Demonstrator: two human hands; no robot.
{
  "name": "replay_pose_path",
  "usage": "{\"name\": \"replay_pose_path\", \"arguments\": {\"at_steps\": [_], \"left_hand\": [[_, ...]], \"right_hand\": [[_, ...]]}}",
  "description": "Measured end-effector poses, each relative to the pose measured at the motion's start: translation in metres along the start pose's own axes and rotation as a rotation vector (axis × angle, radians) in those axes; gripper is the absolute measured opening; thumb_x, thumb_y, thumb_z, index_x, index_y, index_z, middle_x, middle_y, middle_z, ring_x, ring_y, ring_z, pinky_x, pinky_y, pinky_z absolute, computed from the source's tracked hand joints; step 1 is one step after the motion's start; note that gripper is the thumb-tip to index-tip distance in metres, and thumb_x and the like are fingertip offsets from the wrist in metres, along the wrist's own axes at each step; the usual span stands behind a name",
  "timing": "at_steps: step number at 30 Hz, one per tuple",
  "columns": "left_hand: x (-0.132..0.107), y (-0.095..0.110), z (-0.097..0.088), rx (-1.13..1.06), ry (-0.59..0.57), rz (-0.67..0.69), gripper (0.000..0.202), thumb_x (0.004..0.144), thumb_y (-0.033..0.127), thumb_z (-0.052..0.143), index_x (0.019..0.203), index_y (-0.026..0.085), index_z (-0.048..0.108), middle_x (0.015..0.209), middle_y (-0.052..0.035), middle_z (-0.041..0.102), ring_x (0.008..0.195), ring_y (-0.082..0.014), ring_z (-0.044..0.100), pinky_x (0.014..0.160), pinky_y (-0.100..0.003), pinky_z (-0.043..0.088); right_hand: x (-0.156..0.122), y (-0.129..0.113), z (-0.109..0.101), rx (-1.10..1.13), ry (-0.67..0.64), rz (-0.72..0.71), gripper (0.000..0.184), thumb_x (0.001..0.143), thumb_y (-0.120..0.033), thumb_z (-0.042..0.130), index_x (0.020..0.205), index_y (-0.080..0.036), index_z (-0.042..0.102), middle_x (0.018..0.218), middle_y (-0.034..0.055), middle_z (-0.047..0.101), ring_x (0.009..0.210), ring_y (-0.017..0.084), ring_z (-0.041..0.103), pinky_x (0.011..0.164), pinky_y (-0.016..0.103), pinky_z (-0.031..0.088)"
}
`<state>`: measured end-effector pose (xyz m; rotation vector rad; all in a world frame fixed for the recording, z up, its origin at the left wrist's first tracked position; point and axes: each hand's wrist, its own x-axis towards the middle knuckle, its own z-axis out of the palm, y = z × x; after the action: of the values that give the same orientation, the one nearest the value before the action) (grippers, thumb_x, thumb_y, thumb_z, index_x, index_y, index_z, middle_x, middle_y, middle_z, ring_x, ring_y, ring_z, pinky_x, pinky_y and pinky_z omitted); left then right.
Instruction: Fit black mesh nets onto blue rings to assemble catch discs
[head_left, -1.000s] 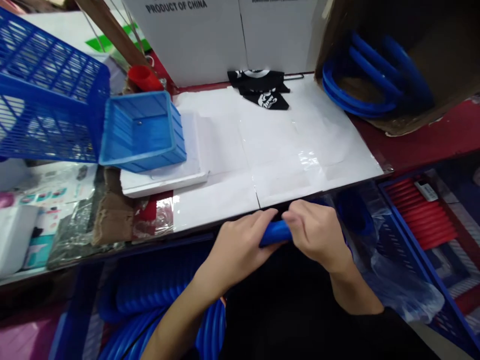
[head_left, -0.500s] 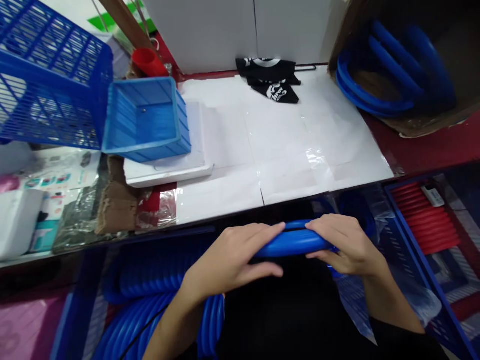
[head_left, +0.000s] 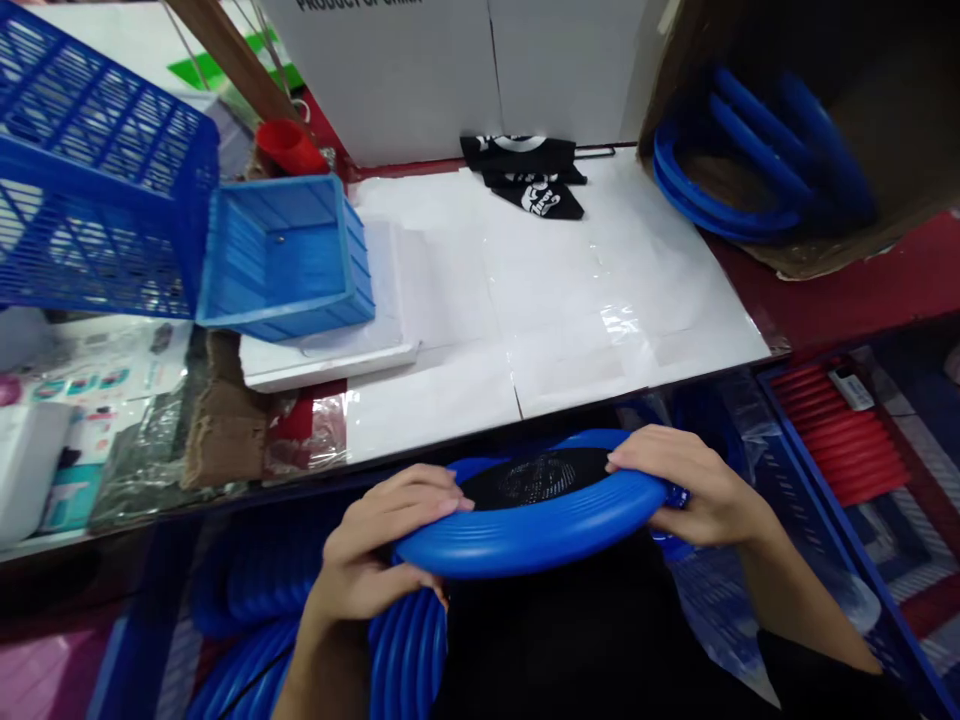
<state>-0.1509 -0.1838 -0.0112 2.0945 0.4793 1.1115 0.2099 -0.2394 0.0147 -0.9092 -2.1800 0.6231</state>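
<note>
A blue flying disc [head_left: 532,535], a soft-looking ring with a black printed centre, is held at its two sides over my lap, in front of the table edge. My left hand [head_left: 390,540] grips its left rim, fingers on top and thumb below. My right hand [head_left: 694,485] grips the right rim the same way, fingertips at the edge of the black centre. On the white table top [head_left: 450,370] beyond lie black cloth pieces [head_left: 536,185] with white print.
A small blue bin [head_left: 285,255] rests on a white box at left, beside a blue crate [head_left: 97,190]. A carton [head_left: 825,245] at right holds blue rings [head_left: 731,225]. Below the table are stacked blue rings [head_left: 409,640] and, at right, red rings [head_left: 844,435] in a crate.
The disc was nearly edge-on and now tilts to show its black centre. My left hand has moved left along the rim; my right hand stays about where it was.
</note>
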Motion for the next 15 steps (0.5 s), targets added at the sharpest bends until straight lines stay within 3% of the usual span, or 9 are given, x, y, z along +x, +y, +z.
{"name": "replay_pose_path", "arguments": {"at_steps": [3, 7, 11, 15], "left_hand": [[-0.002, 0.006, 0.002, 0.085, -0.104, -0.100, 0.041, 0.103, 0.041, 0.072, 0.140, 0.022, 0.071, 0.108, -0.0149, 0.085, 0.101, -0.0303, 0.082, 0.096, -0.049, 0.067], [0.012, 0.023, 0.021, 0.242, -0.218, -0.078, 0.044, 0.106, 0.042, 0.069, 0.142, 0.017, 0.065, 0.110, -0.0143, 0.083, 0.096, -0.0256, 0.082, 0.084, -0.035, 0.067], [0.022, 0.035, 0.032, 0.333, -0.212, -0.034, 0.040, 0.108, 0.038, 0.065, 0.140, 0.013, 0.063, 0.108, -0.0144, 0.083, 0.091, -0.0248, 0.082, 0.077, -0.033, 0.065], [0.018, 0.039, 0.034, 0.359, -0.134, -0.069, 0.035, 0.107, 0.031, 0.067, 0.136, 0.013, 0.066, 0.115, -0.0147, 0.083, 0.097, -0.0248, 0.082, 0.083, -0.033, 0.065]], "right_hand": [[-0.004, 0.005, 0.004, 0.016, 0.009, -0.024, 0.047, 0.103, -0.032, 0.071, 0.148, -0.017, 0.061, 0.109, 0.0113, 0.083, 0.097, 0.024, 0.082, 0.086, 0.039, 0.067], [0.002, 0.000, 0.012, -0.033, -0.017, -0.045, 0.047, 0.104, -0.041, 0.072, 0.142, -0.014, 0.064, 0.106, 0.0119, 0.083, 0.092, 0.023, 0.082, 0.082, 0.034, 0.067], [0.007, -0.007, 0.015, -0.035, 0.003, -0.039, 0.048, 0.105, -0.050, 0.067, 0.135, -0.013, 0.065, 0.106, 0.0134, 0.083, 0.093, 0.022, 0.082, 0.084, 0.034, 0.067], [0.009, -0.013, 0.020, -0.101, 0.054, -0.045, 0.041, 0.108, -0.047, 0.064, 0.130, -0.012, 0.067, 0.104, 0.0137, 0.083, 0.093, 0.024, 0.082, 0.084, 0.037, 0.067]]}}
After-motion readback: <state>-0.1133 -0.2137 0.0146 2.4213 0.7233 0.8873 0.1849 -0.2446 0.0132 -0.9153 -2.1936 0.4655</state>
